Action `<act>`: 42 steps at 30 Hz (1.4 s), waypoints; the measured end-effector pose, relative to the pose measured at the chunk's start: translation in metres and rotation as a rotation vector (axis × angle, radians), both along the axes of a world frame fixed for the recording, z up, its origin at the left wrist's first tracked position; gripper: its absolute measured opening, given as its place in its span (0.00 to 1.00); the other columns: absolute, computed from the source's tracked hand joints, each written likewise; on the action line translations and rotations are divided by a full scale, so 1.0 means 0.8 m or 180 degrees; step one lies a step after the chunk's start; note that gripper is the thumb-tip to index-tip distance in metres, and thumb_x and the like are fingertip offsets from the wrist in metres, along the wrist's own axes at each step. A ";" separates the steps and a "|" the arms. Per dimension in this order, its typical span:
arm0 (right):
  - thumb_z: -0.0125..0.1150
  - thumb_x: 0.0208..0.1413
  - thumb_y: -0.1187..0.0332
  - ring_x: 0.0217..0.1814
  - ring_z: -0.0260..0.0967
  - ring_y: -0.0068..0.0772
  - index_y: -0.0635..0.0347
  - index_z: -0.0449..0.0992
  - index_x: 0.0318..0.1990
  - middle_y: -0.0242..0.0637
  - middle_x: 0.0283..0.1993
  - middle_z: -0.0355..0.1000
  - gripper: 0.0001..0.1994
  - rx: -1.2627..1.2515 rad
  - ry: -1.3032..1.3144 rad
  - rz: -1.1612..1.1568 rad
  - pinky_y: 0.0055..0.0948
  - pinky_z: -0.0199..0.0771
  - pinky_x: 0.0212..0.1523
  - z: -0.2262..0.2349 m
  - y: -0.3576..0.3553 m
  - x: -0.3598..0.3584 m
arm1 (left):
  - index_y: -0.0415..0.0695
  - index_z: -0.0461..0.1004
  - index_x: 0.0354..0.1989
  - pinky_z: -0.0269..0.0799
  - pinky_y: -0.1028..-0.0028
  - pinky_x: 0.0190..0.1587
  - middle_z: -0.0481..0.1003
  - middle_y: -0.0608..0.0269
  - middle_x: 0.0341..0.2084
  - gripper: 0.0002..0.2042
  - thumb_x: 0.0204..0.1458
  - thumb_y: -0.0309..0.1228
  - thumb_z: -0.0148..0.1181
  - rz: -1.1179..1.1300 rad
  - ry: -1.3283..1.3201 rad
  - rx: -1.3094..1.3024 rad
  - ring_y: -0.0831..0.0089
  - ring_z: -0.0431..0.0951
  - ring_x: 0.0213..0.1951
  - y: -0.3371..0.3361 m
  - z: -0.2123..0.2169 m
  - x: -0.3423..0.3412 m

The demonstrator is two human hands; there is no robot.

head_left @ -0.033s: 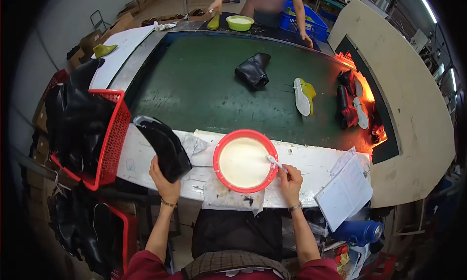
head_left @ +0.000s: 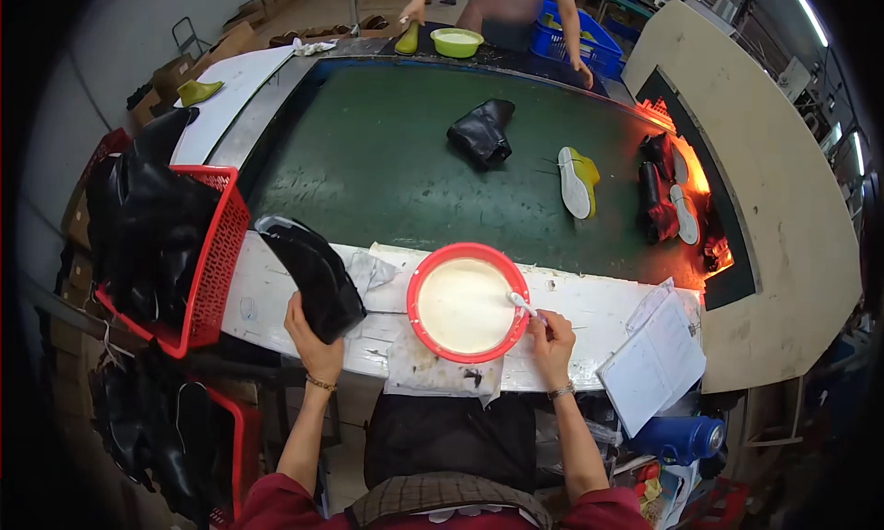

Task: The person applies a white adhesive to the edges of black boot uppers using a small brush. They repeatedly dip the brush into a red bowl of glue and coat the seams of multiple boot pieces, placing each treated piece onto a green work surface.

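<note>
My left hand (head_left: 316,344) grips a black boot (head_left: 318,277), held tilted above the white work ledge, its pale-edged end pointing up and away. Closed round the thin handle of a small white brush (head_left: 521,302), my right hand (head_left: 554,348) is at the right rim of a red bowl (head_left: 416,330). The brush head lies just inside that rim, over a creamy white liquid (head_left: 462,302). Under the bowl's near side is a stained cloth (head_left: 433,378). A crumpled whitish rag (head_left: 370,270) lies between boot and bowl.
A green conveyor belt (head_left: 368,162) carries a black boot (head_left: 482,134), a yellow shoe (head_left: 578,182) and boots beside a glowing orange opening (head_left: 704,198). Red baskets (head_left: 216,244) of black boots stand left. An open notebook (head_left: 652,364) lies right. Across the belt, a person's hand (head_left: 411,16) holds a yellow-green shoe.
</note>
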State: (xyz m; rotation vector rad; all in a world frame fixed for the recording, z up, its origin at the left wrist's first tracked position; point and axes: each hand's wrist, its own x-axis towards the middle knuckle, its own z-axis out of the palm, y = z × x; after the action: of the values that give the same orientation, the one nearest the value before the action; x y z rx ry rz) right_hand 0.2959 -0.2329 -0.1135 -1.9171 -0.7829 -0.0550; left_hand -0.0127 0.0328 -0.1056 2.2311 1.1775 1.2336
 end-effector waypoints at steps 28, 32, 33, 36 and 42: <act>0.62 0.64 0.65 0.35 0.70 0.37 0.57 0.82 0.44 0.36 0.31 0.77 0.08 -0.0203 -0.0282 0.0134 0.36 0.65 0.44 -0.005 -0.007 0.005 | 0.34 0.54 0.72 0.56 0.52 0.71 0.61 0.39 0.66 0.45 0.41 0.15 0.67 -0.0007 -0.0038 0.0136 0.40 0.61 0.67 -0.007 -0.005 -0.007; 0.64 0.63 0.66 0.33 0.68 0.35 0.55 0.83 0.48 0.35 0.33 0.77 0.09 -0.0145 -0.0267 0.0172 0.35 0.65 0.43 0.005 -0.002 0.002 | 0.33 0.56 0.72 0.56 0.51 0.70 0.62 0.39 0.65 0.43 0.41 0.16 0.66 0.0032 -0.0047 0.0208 0.39 0.62 0.66 -0.005 -0.002 -0.008; 0.65 0.62 0.66 0.33 0.68 0.34 0.55 0.83 0.48 0.35 0.33 0.77 0.09 -0.0161 -0.0183 0.0133 0.35 0.65 0.43 0.011 -0.003 -0.001 | 0.34 0.57 0.71 0.57 0.53 0.70 0.63 0.40 0.64 0.43 0.41 0.15 0.66 0.0071 -0.0034 0.0245 0.41 0.63 0.66 -0.009 0.008 -0.005; 0.68 0.60 0.69 0.31 0.66 0.31 0.55 0.83 0.48 0.33 0.31 0.75 0.10 0.0016 0.0001 0.0183 0.32 0.65 0.40 0.017 -0.004 -0.003 | 0.35 0.58 0.71 0.58 0.54 0.69 0.64 0.42 0.64 0.43 0.41 0.15 0.67 0.0133 -0.0338 0.0242 0.42 0.64 0.65 -0.019 0.038 0.006; 0.70 0.58 0.68 0.28 0.69 0.32 0.55 0.85 0.43 0.33 0.34 0.73 0.07 -0.0269 -0.0377 0.0308 0.34 0.69 0.31 0.086 -0.007 0.000 | 0.35 0.58 0.72 0.62 0.66 0.68 0.70 0.46 0.63 0.41 0.45 0.15 0.68 -0.0641 -0.0730 -0.0176 0.57 0.71 0.65 -0.035 0.107 0.024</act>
State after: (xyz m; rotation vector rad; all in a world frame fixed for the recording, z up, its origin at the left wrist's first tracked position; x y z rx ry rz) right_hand 0.2960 -0.2388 -0.0448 -1.9666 -0.9700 -0.0775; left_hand 0.0065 0.0047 -0.0201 2.0457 0.8675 1.3149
